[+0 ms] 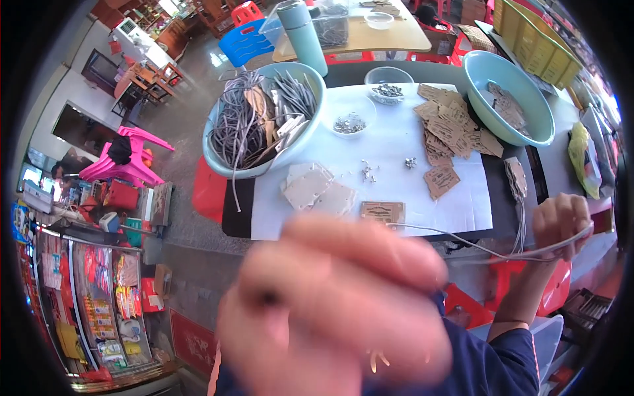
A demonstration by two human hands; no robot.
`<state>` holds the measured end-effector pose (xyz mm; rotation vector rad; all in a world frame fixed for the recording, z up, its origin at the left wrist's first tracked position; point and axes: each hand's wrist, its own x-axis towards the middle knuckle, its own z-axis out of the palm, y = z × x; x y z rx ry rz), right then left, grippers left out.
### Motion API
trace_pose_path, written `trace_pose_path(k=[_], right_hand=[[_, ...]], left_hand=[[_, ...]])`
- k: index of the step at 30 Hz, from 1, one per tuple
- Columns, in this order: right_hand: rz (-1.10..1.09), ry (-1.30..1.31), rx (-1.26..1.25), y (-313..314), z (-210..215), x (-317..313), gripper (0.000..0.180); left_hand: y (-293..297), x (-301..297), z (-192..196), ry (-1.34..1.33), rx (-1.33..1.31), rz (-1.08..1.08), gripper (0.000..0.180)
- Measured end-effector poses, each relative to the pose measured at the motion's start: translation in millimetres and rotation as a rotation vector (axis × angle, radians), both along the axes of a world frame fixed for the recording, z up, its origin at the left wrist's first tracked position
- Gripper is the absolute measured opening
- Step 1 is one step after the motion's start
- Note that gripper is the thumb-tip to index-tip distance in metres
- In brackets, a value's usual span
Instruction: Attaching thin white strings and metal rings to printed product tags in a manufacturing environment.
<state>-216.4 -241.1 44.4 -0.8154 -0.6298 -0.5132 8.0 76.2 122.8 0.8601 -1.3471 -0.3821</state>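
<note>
Grey floor (188, 119), upper left, bright glare by the blue plastic chair (246, 43). Pale wall (46, 109) on the left with 2 dark rectangles (78, 130), can't tell if windows. Pink plastic chairs (132, 158) mid-left. Wooden furniture (142, 80) above those. Glass-front display cabinet (74, 290) lower left, packets inside. Wood-tone table (389, 39) top centre. Daylight-bright patch (169, 6) at top left.

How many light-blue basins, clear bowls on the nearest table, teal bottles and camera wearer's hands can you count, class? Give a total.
Basins: 2 (left basin, right basin)
Clear bowls: 2 (front bowl, back bowl)
Teal bottle: 1
Hands: 2 (left hand, right hand)
Total: 7
</note>
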Motion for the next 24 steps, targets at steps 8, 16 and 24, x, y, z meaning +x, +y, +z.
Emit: trace_pose_path(k=[8,16,24], right_hand=[[0.042,-0.017,-0.002,-10.9,1.9,-12.4,0.011],[-0.154,0.049,-0.01,7.5,-18.0,-2.6,0.018],[-0.163,0.178,-0.011,26.5,-24.8,18.2,0.02]], left_hand=[[-9.7,-41.8,-2.8,0.527,-0.202,-0.442,0.014],[-28.7,-63.9,-7.5,0.752,-0.447,-0.594,0.02],[-53.4,-139.0,45.4,0.906,-0.239,0.491,0.019]])
